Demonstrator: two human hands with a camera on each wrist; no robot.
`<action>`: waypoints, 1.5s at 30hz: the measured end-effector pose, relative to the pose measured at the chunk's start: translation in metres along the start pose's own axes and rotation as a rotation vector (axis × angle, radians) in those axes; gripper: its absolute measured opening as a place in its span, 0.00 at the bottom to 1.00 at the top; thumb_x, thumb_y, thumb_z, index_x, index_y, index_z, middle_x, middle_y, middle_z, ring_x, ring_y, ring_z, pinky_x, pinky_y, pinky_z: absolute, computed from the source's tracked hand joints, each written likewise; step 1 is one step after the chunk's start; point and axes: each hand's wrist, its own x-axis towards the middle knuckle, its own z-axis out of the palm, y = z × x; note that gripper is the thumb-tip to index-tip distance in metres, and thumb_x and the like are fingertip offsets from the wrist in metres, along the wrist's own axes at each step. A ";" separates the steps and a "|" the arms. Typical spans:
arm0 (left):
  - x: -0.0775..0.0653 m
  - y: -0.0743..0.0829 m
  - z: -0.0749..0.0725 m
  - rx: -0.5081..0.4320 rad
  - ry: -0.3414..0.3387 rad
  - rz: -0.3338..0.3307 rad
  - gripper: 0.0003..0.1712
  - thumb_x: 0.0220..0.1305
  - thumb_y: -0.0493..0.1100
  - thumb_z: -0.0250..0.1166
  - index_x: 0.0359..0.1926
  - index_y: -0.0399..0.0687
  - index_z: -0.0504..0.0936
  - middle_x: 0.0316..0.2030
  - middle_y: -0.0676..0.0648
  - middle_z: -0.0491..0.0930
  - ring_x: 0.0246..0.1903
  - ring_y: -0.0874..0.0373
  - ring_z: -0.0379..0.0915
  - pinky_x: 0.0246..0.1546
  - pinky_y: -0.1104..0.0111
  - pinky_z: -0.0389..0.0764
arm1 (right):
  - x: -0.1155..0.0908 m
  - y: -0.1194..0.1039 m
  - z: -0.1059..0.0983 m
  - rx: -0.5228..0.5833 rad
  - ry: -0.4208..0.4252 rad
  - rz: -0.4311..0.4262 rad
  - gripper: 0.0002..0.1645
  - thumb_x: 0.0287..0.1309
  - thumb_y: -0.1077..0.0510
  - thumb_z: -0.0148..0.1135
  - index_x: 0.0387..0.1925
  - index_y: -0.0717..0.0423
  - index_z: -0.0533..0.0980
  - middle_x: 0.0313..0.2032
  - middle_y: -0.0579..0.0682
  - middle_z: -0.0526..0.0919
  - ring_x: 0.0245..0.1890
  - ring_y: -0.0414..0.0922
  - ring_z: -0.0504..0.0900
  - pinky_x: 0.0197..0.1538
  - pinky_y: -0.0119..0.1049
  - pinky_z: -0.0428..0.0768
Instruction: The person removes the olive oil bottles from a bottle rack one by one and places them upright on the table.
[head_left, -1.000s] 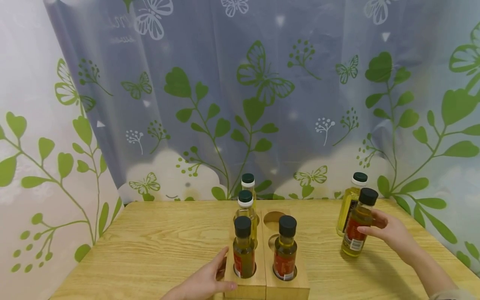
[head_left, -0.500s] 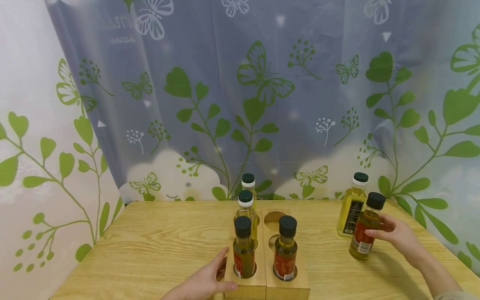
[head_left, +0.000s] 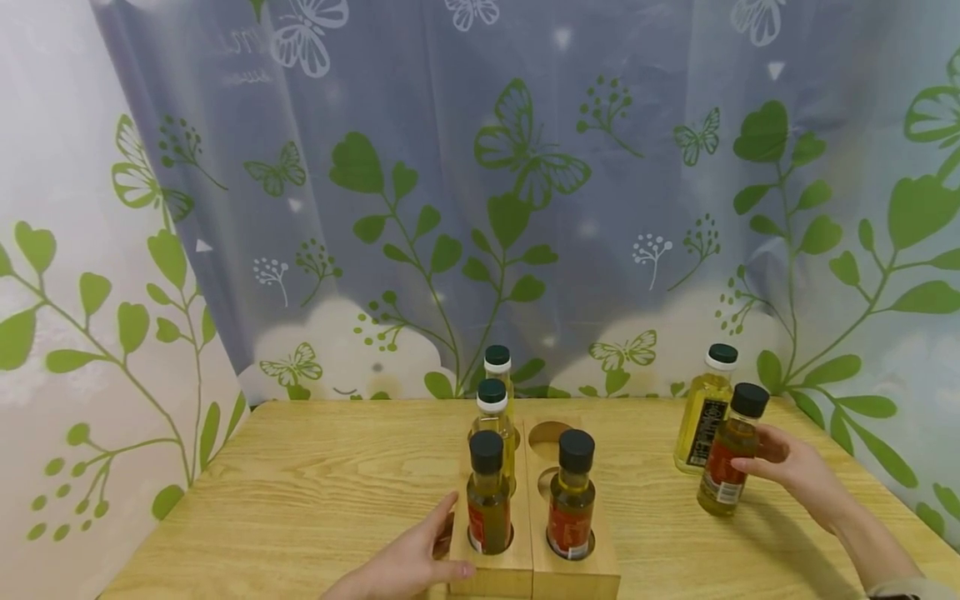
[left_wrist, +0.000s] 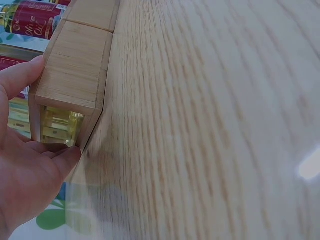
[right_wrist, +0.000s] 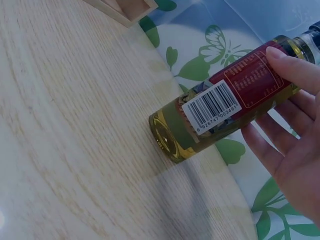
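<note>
On a wood-grained table (head_left: 315, 467), a step is judged to be in hand in which a held bottle (head_left: 726, 461) is handled at the right while a wooden rack (head_left: 522, 533) is steadied near the middle; for the next move, a firm, nearly upright hold and clearance from the black-labelled bottle (head_left: 699, 410) would be called for. By the rack, six round wells (head_left: 550, 436) are offered in two columns. In the left column, three upright bottles are seated: a far green-capped bottle (head_left: 497, 362), a middle green-capped bottle (head_left: 491, 410) and a near black-capped bottle (head_left: 487, 508). In the right column, only the near well is occupied, by a second black-capped bottle (head_left: 572, 521); the middle and far wells are seen vacant. Yellow to olive-coloured liquid is contained in the bottles. Well apart from the rack, the black-labelled bottle is stood upright at the far right. Just nearer, the held bottle is grasped by the right hand (head_left: 797, 468), its thumb set against the red label (right_wrist: 250, 82) and its fingers bent behind; whether the base is touching the table cannot be told. The rack's near left corner is gripped by the left hand (head_left: 408, 557), with thumb and fingers partly bent
</note>
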 end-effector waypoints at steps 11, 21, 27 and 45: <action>0.001 0.001 -0.001 -0.013 -0.003 -0.019 0.57 0.58 0.48 0.67 0.70 0.29 0.37 0.66 0.23 0.45 0.64 0.32 0.49 0.60 0.47 0.59 | -0.003 0.003 -0.001 0.024 0.017 -0.006 0.41 0.61 0.56 0.59 0.64 0.77 0.51 0.55 0.68 0.70 0.39 0.20 0.69 0.42 0.29 0.75; 0.000 0.001 0.000 -0.010 0.003 -0.018 0.56 0.58 0.45 0.67 0.70 0.30 0.36 0.66 0.23 0.45 0.64 0.33 0.49 0.60 0.47 0.59 | -0.018 0.016 -0.012 0.324 0.021 -0.162 0.26 0.63 0.68 0.53 0.48 0.31 0.69 0.41 0.29 0.79 0.41 0.29 0.78 0.40 0.28 0.79; -0.001 0.001 -0.001 -0.007 0.007 -0.016 0.56 0.59 0.45 0.66 0.70 0.30 0.36 0.65 0.23 0.45 0.64 0.32 0.49 0.60 0.47 0.59 | -0.028 0.016 -0.019 0.340 -0.011 -0.216 0.28 0.64 0.71 0.49 0.48 0.31 0.72 0.43 0.33 0.80 0.41 0.32 0.79 0.40 0.28 0.79; 0.001 -0.002 -0.001 -0.015 -0.001 -0.011 0.56 0.58 0.47 0.67 0.70 0.29 0.36 0.65 0.23 0.47 0.64 0.32 0.49 0.60 0.47 0.60 | -0.040 -0.037 0.019 0.333 -0.179 -0.234 0.22 0.66 0.67 0.47 0.57 0.44 0.71 0.48 0.36 0.80 0.47 0.35 0.78 0.44 0.30 0.79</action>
